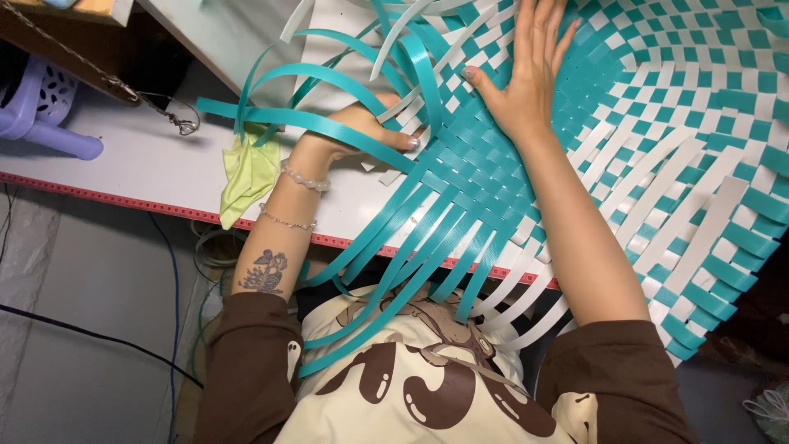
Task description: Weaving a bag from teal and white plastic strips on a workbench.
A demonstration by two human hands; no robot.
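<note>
**Woven strap panel: 2 hands engaged at the loose edge**

The teal-and-white woven panel (657,148) lies across the white table (140,164), its unwoven strap ends overhanging the table's near edge. The right hand (526,82) lies flat and open on the weave, fingers spread, apparently to pin it in place. The left hand (362,127) sits at the panel's left margin, fingers curled among the loose teal straps (312,123); whether it grips 1 cannot be told. A yellow-green cloth (246,173) lies just left of the panel.

White table (148,168) with red edging; grey floor (74,362) crossed by cables; perhaps a lilac stool (37,107).
</note>
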